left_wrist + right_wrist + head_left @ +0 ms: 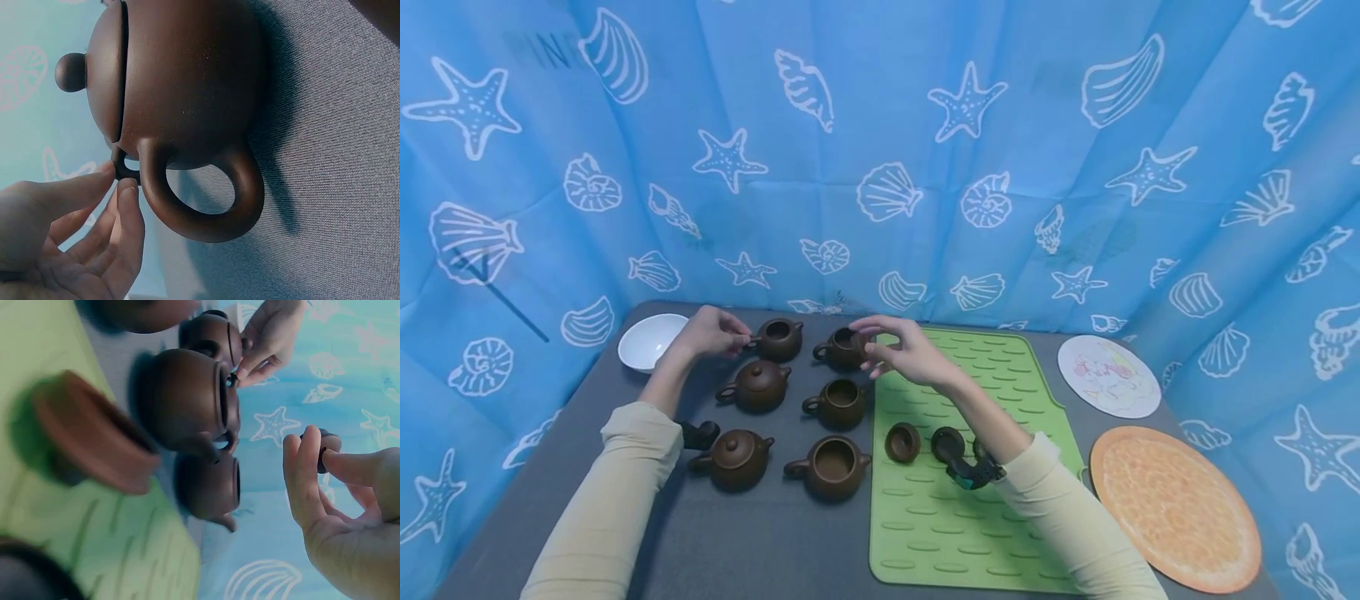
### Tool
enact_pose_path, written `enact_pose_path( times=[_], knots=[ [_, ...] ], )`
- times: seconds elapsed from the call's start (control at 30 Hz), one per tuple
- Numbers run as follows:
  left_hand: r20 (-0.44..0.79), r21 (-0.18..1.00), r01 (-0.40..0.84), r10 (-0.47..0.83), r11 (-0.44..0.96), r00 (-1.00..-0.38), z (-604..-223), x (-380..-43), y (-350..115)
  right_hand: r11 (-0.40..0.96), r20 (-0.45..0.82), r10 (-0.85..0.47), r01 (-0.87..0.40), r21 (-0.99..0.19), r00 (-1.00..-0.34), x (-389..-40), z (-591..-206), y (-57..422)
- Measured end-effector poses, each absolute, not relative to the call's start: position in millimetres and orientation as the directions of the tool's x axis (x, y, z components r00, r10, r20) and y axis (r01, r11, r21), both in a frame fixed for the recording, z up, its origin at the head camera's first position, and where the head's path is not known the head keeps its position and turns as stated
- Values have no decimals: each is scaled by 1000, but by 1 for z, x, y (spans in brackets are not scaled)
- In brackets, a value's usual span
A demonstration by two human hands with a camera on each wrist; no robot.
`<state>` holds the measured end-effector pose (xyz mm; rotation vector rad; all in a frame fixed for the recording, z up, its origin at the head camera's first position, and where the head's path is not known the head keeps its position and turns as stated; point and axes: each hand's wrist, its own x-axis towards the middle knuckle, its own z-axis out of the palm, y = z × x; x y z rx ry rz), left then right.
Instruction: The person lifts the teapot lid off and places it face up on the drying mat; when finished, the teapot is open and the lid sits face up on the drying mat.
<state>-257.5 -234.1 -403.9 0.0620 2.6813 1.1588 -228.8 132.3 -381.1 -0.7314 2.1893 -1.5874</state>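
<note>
At the far left, my left hand (709, 332) pinches the handle of an open brown teapot (778, 340) between thumb and fingertips. That handle shows in the left wrist view behind a nearer lidded teapot (194, 81). My right hand (912, 354) is raised beside the back teapot (842, 352) of the right column. In the right wrist view its thumb and fingers pinch a small brown lid (331, 442), partly hidden by the fingers. Two open teapots stand nearer in that column, one in the middle (837, 407), one in front (835, 471). Another lidded teapot (737, 461) stands front left.
A brown lid (902, 442) lies upturned on the green mat (955, 533). A white bowl (649, 340) sits at the back left corner. Right of the mat lie a white round board (1108, 377) and an orange round mat (1176, 508). A blue curtain (880, 208) hangs behind the table.
</note>
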Motion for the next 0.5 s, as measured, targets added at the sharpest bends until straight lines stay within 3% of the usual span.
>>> enact_pose_path(
  times=[0.2, 0.5],
  knots=[
    [-197, 723, -64, 117, 688, -973, -405, -257, -235, 232, -53, -579, -102, -967, -814, -214, -391, 158],
    [-198, 727, -62, 123, 684, -972, -404, -258, -234, 263, -73, -565, -96, -960, -822, -199, -402, 183]
  ],
)
